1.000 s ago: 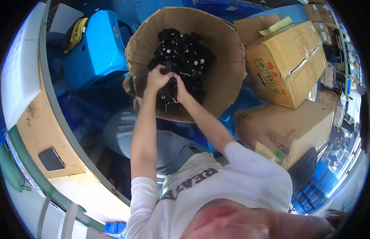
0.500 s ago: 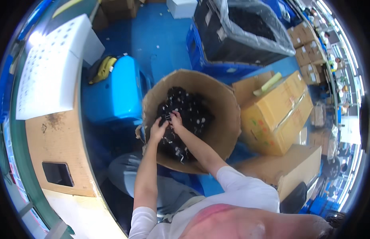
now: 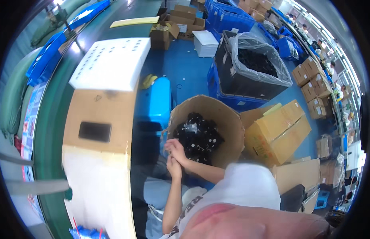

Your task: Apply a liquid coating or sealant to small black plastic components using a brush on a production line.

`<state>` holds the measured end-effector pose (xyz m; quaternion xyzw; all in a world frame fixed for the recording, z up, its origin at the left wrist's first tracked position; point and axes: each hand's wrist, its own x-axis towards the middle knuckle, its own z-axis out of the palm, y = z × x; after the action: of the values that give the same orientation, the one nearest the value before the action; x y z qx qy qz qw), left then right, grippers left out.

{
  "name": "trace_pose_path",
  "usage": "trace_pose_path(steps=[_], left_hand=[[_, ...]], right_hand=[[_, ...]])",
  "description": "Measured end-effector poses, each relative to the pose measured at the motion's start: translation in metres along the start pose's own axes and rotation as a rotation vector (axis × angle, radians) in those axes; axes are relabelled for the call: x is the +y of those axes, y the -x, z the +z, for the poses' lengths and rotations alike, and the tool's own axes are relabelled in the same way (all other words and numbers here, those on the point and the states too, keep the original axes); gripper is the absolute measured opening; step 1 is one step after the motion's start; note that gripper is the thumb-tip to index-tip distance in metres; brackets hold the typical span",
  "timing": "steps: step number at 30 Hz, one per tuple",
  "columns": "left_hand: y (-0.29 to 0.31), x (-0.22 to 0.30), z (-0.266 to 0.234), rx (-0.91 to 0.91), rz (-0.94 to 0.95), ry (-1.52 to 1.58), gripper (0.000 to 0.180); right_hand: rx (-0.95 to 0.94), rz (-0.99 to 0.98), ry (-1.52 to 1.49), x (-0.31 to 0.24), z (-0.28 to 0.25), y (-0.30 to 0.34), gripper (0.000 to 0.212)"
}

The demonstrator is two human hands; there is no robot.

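Observation:
Both hands meet at the near left rim of a round cardboard bin (image 3: 229,133). My right hand (image 3: 177,150) is closed, its fingers curled toward the left. Just below it, my left hand (image 3: 174,166) is closed too, its fingertips partly covered by the right hand. Whatever is between the fingers is too small and blurred to make out. Inside the bin lies a heap of small black parts (image 3: 199,139) with white and silvery bits among them; neither hand touches the heap.
On the left, a cardboard-covered bench (image 3: 101,107) carries a dark phone (image 3: 95,132) and a white foam tray (image 3: 111,61). A blue plastic stool-like box (image 3: 160,99) stands beyond the bin. Cardboard cartons (image 3: 278,131) sit to the right, and a lined black crate (image 3: 240,73) behind.
My hands have come up out of the heap and moved toward me, to the bin's near left rim. The view has swung left, showing more of the bench.

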<state>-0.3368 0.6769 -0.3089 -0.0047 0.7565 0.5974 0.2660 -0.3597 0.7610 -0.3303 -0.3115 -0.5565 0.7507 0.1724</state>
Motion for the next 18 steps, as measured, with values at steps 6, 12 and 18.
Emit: trace_pose_path(steps=[6, 12, 18], left_hand=[[0.083, 0.009, -0.074, 0.247, 0.094, 0.006, 0.033], [0.217, 0.036, -0.162, 0.139, -0.043, -0.358, 0.038], [0.376, 0.075, -0.216, 0.484, -0.035, -0.404, 0.041]], right_hand=[[-0.859, -0.067, 0.54, -0.006, 0.05, 0.066, 0.019], [-1.502, -0.379, 1.193, -0.042, 0.127, 0.135, 0.039], [-2.113, -0.658, 1.457, 0.011, 0.193, 0.273, 0.042]])
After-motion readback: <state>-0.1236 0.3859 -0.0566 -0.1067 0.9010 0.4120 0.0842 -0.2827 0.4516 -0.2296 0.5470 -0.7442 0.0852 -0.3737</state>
